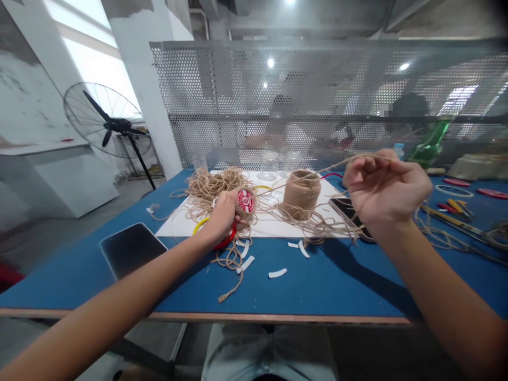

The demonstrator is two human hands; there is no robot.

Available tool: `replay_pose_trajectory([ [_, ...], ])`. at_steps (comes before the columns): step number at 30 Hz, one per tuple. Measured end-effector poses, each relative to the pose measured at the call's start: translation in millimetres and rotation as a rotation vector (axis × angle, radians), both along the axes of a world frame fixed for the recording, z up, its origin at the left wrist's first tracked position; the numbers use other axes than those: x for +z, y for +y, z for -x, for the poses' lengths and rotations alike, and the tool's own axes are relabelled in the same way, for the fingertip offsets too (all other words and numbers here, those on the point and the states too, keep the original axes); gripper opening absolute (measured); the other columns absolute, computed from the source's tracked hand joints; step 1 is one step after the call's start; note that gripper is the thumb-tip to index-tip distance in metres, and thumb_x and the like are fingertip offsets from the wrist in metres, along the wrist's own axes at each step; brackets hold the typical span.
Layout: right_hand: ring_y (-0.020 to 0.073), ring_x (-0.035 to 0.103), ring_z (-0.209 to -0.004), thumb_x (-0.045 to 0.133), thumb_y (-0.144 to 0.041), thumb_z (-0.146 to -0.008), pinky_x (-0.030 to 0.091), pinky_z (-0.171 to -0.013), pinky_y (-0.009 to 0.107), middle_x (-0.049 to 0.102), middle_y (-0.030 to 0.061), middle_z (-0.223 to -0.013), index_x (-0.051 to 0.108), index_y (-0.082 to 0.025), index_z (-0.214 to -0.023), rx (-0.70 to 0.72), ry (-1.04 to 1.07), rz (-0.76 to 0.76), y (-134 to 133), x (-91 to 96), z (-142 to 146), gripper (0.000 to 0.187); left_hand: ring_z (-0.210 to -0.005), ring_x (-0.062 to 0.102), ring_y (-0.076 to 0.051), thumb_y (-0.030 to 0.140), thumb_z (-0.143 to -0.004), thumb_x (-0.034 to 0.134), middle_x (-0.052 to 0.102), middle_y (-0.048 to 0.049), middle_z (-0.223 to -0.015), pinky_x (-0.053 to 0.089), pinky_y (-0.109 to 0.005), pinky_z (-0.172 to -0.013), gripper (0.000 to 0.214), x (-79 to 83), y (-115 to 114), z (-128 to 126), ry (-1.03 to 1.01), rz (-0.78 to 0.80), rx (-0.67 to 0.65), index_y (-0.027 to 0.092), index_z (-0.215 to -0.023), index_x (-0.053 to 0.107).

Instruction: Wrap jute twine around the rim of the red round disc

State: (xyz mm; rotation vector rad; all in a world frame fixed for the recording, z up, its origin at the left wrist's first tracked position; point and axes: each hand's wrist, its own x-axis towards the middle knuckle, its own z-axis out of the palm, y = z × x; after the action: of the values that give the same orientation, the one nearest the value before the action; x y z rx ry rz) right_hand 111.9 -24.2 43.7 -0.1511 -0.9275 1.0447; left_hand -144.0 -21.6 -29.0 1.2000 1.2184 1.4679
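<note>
Blue workbench [337, 280], perforated metal screen [317, 79] along its far edge, two people seated behind the screen, blurred. Standing fan [107, 124] off to the left by the wall.

Left hand [222, 214]: fingers wrapped round a twine spool [245, 202], red label end facing the camera. Spool is held low over the front edge of the white sheet [178, 225]; can't tell if it rests on the sheet. A red ring [226, 242] and a yellow ring [198, 225] sit just under the wrist.

Right hand [383, 193]: raised above the table, fingers curled and pinching a twine strand [337, 163]. The strand runs taut from the fingertips leftward and down towards the spool side, passing above the twine-wrapped jar [301, 193].

The jar stands upright on the sheet, between the two hands, with loose loops piled round its base. A bigger loose twine heap [212, 182] lies behind the left hand on the sheet's far-left part. More twine trails off the sheet's front edge onto the blue top.

White paper strips [277, 273] are scattered on the table in front of the sheet. A phone [347, 209] lies screen-up below the right hand, partly under twine. A dark tablet [130, 248] lies flat, left of the sheet.

Clear glass jars [269, 165] at the sheet's back edge. A green bottle [431, 143] at the far right by the screen, hand tools [452, 209] and more rings near it.
</note>
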Motion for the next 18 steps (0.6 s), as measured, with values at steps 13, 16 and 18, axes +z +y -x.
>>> replay_pose_trajectory([
  [13, 0.0106, 0.057, -0.055, 0.029, -0.021, -0.066, 0.040, -0.042, 0.019, 0.062, 0.0127, -0.074, 0.035, -0.018, -0.052, -0.392, 0.266, 0.244, 29.0, 9.2, -43.6, 0.016, -0.052, 0.046, -0.010, 0.036, -0.075, 0.043, 0.046, 0.0017, -0.063, 0.041, -0.021, -0.046, 0.019, -1.1, 13.2, 13.3, 0.080, -0.150, 0.193, 0.017, -0.070, 0.047],
  [16, 0.0108, 0.057, -0.052, 0.028, -0.020, -0.069, 0.044, -0.046, 0.022, 0.064, 0.0124, -0.074, 0.036, -0.018, -0.050, -0.420, 0.229, 0.212, 30.0, 9.8, -46.4, 0.020, -0.056, 0.046, -0.011, 0.034, -0.075, 0.042, 0.047, 0.0016, -0.064, 0.040, -0.022, -0.051, 0.019, -1.4, 13.9, 13.9, 0.114, -0.171, 0.217, 0.017, -0.068, 0.047],
  [18, 0.0136, 0.061, -0.057, 0.027, -0.019, -0.071, 0.045, -0.049, 0.025, 0.066, 0.0125, -0.076, 0.037, -0.018, -0.049, -0.425, 0.203, 0.190, 30.8, 9.9, -48.6, 0.024, -0.057, 0.046, -0.011, 0.032, -0.077, 0.040, 0.047, 0.0016, -0.064, 0.040, -0.022, -0.052, 0.019, 0.0, 12.0, 13.0, 0.140, -0.171, 0.226, 0.017, -0.068, 0.046],
])
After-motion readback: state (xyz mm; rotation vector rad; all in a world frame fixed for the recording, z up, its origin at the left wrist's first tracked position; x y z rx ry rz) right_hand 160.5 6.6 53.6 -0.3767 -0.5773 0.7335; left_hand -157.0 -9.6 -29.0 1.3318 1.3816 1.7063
